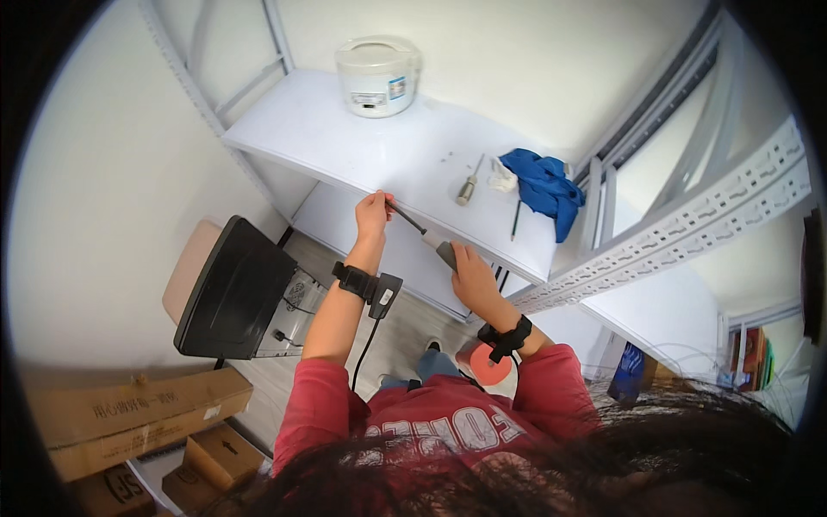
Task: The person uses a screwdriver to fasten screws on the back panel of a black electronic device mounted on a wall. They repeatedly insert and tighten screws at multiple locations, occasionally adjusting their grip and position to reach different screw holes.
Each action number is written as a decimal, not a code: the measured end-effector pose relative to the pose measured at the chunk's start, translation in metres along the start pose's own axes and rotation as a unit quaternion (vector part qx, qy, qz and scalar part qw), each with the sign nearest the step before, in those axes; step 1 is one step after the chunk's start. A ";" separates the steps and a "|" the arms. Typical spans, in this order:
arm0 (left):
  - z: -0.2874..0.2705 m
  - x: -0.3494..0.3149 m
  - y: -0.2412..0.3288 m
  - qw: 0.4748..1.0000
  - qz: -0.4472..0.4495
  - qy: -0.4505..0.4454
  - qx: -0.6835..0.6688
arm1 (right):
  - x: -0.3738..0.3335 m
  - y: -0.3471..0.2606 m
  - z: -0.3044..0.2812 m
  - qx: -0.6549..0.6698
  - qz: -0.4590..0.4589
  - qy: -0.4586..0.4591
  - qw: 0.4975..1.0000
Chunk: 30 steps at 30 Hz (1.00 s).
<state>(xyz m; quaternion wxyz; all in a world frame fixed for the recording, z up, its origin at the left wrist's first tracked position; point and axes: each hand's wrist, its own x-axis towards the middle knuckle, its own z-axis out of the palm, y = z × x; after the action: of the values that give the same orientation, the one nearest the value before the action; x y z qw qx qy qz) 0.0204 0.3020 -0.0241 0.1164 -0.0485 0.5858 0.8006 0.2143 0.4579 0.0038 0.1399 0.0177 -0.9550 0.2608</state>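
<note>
My right hand [474, 277] is closed around the grey handle of a screwdriver [441, 247]. Its dark shaft slants up and left to the fingers of my left hand [374, 212]. Those fingers are pinched together at the shaft's tip, by the front edge of the white shelf [297, 112]. Whether they hold anything besides the tip is hidden. Further back on that shelf lie a second screwdriver [467, 190], a few tiny pieces [446, 158], a crumpled white cloth [502, 177], a blue cloth [547, 189] and a thin dark pencil-like stick [516, 221].
A white rice cooker [376, 77] stands at the shelf's back. Perforated metal posts [663, 228] rise on the right. To the left are a black panel-like object [233, 293] and cardboard boxes [142, 418]. A red round object [487, 365] sits near my feet.
</note>
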 end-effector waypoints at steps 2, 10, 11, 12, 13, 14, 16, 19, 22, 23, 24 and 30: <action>0.025 0.003 -0.011 1.000 -0.009 -0.016 0.006 | -0.009 0.015 -0.011 -0.013 -0.013 0.031 0.999; 0.110 0.017 -0.025 0.999 -0.009 -0.040 0.024 | -0.013 0.067 -0.049 -0.054 0.031 0.043 0.997; 0.117 0.019 -0.026 0.999 -0.008 -0.036 0.025 | -0.012 0.072 -0.053 -0.057 0.034 0.044 0.997; 0.123 0.022 -0.026 0.999 -0.007 -0.032 0.026 | -0.010 0.077 -0.055 -0.052 0.027 0.048 0.997; 0.128 0.024 -0.026 0.999 -0.005 -0.029 0.026 | -0.007 0.082 -0.056 -0.046 0.020 0.053 0.997; 0.131 0.027 -0.028 0.999 -0.006 -0.028 0.025 | -0.005 0.083 -0.059 -0.042 0.016 0.055 0.997; 0.137 0.037 -0.028 1.000 -0.004 0.000 0.031 | -0.001 0.086 -0.063 -0.060 0.023 0.055 0.996; 0.111 0.068 -0.030 0.997 0.000 0.061 0.054 | -0.005 0.088 -0.071 -0.086 0.026 0.042 0.995; 0.081 0.092 -0.027 0.997 -0.054 0.038 0.039 | -0.004 0.091 -0.071 -0.064 0.055 0.069 0.994; 0.084 0.095 -0.025 0.995 -0.095 0.013 0.017 | -0.002 0.093 -0.070 -0.051 0.073 0.089 0.992; 0.089 0.098 -0.024 0.990 -0.137 -0.012 -0.006 | 0.001 0.096 -0.066 -0.040 0.082 0.102 0.991; 0.092 0.117 -0.052 0.949 -0.058 -0.153 0.270 | 0.046 0.097 -0.029 -0.001 0.126 0.127 0.984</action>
<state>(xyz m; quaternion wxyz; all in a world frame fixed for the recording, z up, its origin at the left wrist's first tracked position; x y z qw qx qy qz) -0.0749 0.4193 -0.0695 0.2596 0.0735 0.7512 0.6024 0.1669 0.5583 -0.0074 0.2265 -0.1363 -0.9243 0.2752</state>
